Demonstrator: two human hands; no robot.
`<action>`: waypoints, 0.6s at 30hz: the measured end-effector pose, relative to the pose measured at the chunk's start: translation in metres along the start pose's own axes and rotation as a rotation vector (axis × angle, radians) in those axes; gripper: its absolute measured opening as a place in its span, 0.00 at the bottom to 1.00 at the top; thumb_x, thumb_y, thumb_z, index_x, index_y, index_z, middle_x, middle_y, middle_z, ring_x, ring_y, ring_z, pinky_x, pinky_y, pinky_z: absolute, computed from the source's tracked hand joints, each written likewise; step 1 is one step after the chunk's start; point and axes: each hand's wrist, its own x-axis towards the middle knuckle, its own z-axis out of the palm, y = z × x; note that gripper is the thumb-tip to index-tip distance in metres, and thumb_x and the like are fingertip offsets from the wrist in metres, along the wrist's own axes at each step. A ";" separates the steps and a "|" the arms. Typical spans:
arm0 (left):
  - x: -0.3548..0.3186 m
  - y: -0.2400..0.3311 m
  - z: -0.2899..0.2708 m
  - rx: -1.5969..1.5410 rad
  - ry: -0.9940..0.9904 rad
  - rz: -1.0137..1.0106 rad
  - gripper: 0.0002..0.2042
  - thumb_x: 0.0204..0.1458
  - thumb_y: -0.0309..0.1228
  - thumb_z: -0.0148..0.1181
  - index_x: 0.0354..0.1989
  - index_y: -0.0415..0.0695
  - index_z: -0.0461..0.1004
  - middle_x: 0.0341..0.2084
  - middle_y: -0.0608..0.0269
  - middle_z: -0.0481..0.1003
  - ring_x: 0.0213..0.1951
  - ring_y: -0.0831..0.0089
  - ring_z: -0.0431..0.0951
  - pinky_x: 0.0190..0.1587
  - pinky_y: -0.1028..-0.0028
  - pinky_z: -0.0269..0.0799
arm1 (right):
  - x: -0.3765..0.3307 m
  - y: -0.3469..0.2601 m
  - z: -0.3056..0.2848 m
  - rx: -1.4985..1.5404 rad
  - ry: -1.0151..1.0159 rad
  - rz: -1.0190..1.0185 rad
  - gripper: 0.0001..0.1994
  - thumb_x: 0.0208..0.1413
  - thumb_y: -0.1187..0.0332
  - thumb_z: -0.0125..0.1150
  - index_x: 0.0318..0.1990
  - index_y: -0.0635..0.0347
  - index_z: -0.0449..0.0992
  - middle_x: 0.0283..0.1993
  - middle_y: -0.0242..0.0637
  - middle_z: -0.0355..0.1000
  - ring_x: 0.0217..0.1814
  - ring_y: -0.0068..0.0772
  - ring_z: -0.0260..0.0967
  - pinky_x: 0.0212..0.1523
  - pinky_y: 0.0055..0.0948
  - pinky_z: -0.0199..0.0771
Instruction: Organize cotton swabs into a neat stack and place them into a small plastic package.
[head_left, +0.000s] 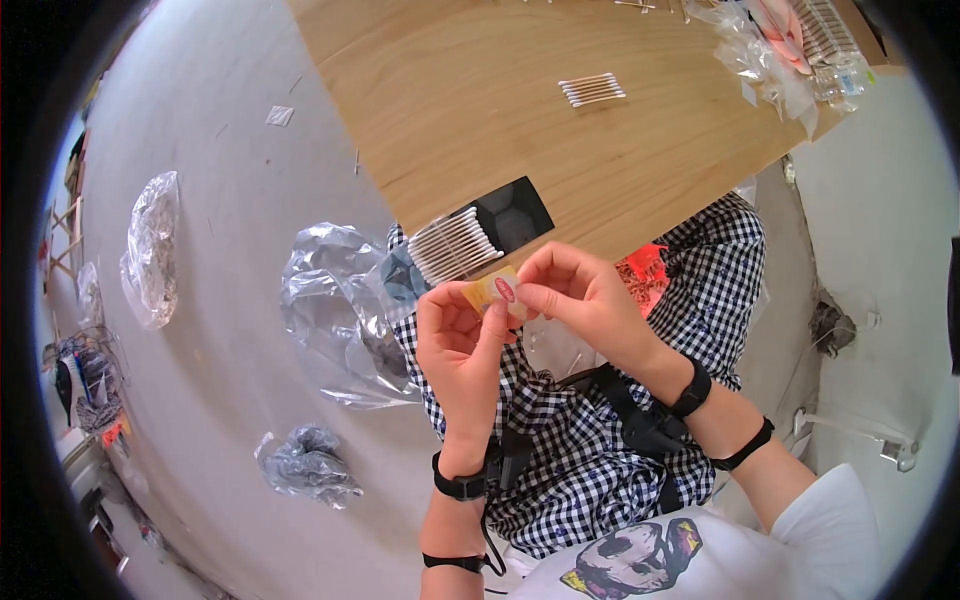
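A small yellow-and-white label point(482, 292) with a red oval is pinched between both hands, above my lap at the table's near edge. My left hand point(462, 335) is closed on its lower left side, thumb on the front. From the right, my right hand point(580, 298) grips the label's other end between thumb and fingertips. Just beyond my left hand, a row of white-tipped cotton swabs point(455, 246) lies at the table edge, partly over a black rectangular sheet point(515, 214). What may lie behind the label is hidden by my fingers.
On the wooden table point(470, 100) lies a smaller group of cotton swabs point(592, 90). Plastic bags point(765, 60) and packed swabs crowd the far right corner. A large clear bag point(340, 310) hangs by my left knee; crumpled plastic point(310, 466) lies on the floor.
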 end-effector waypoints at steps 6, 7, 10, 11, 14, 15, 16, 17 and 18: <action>0.027 0.002 -0.027 0.764 0.309 0.458 0.18 0.55 0.29 0.64 0.52 0.40 0.70 0.46 0.61 0.75 0.48 0.72 0.74 0.50 0.70 0.67 | 0.034 -0.004 0.002 -0.183 0.185 -0.078 0.06 0.58 0.73 0.62 0.38 0.65 0.72 0.34 0.31 0.73 0.33 0.17 0.71 0.35 0.21 0.75; 0.034 0.005 -0.032 0.760 0.310 0.458 0.18 0.55 0.29 0.64 0.52 0.40 0.70 0.46 0.61 0.75 0.48 0.72 0.74 0.50 0.70 0.67 | 0.040 -0.005 0.003 -0.212 0.236 -0.119 0.06 0.58 0.73 0.62 0.37 0.65 0.71 0.33 0.32 0.72 0.32 0.17 0.71 0.33 0.21 0.74; 0.051 0.007 -0.046 0.891 0.444 0.460 0.24 0.52 0.33 0.67 0.54 0.37 0.68 0.43 0.61 0.74 0.51 0.63 0.71 0.57 0.66 0.60 | 0.049 -0.003 0.012 -0.281 0.310 -0.156 0.07 0.58 0.73 0.63 0.35 0.65 0.70 0.30 0.33 0.72 0.29 0.19 0.71 0.28 0.21 0.72; 0.055 0.005 -0.050 0.802 0.356 0.358 0.25 0.51 0.33 0.68 0.55 0.37 0.68 0.43 0.61 0.74 0.49 0.65 0.72 0.56 0.68 0.62 | 0.050 -0.003 0.014 -0.320 0.337 -0.153 0.08 0.57 0.73 0.63 0.33 0.65 0.70 0.28 0.34 0.72 0.28 0.20 0.71 0.27 0.22 0.71; 0.061 -0.005 -0.056 0.545 0.248 0.166 0.27 0.49 0.32 0.71 0.55 0.37 0.68 0.42 0.62 0.73 0.45 0.71 0.72 0.51 0.73 0.66 | 0.054 0.001 0.014 -0.586 0.332 -0.179 0.08 0.56 0.73 0.64 0.32 0.66 0.70 0.27 0.37 0.73 0.26 0.24 0.71 0.27 0.25 0.71; 0.062 -0.008 -0.056 0.377 0.219 0.078 0.27 0.48 0.31 0.72 0.55 0.37 0.68 0.41 0.63 0.72 0.43 0.75 0.72 0.47 0.76 0.68 | 0.054 0.001 0.014 -0.589 0.333 -0.177 0.08 0.56 0.73 0.64 0.32 0.66 0.70 0.27 0.37 0.73 0.26 0.24 0.71 0.27 0.25 0.71; 0.063 -0.011 -0.057 0.375 0.219 0.076 0.27 0.48 0.31 0.72 0.55 0.37 0.68 0.41 0.63 0.72 0.43 0.75 0.72 0.47 0.76 0.68 | 0.055 0.001 0.014 -0.599 0.340 -0.202 0.08 0.55 0.72 0.64 0.32 0.66 0.70 0.27 0.38 0.73 0.26 0.26 0.72 0.27 0.27 0.71; 0.064 -0.014 -0.058 0.359 0.213 0.092 0.25 0.50 0.27 0.70 0.56 0.36 0.68 0.39 0.64 0.72 0.42 0.79 0.72 0.45 0.80 0.69 | 0.056 0.001 0.014 -0.608 0.346 -0.226 0.09 0.55 0.72 0.65 0.31 0.66 0.70 0.26 0.39 0.74 0.26 0.27 0.72 0.27 0.28 0.71; 0.065 -0.016 -0.059 0.345 0.207 0.108 0.24 0.51 0.23 0.68 0.56 0.36 0.68 0.38 0.65 0.73 0.41 0.82 0.73 0.42 0.83 0.70 | 0.056 0.001 0.014 -0.610 0.347 -0.224 0.09 0.55 0.72 0.65 0.31 0.66 0.70 0.26 0.39 0.74 0.26 0.27 0.72 0.27 0.28 0.71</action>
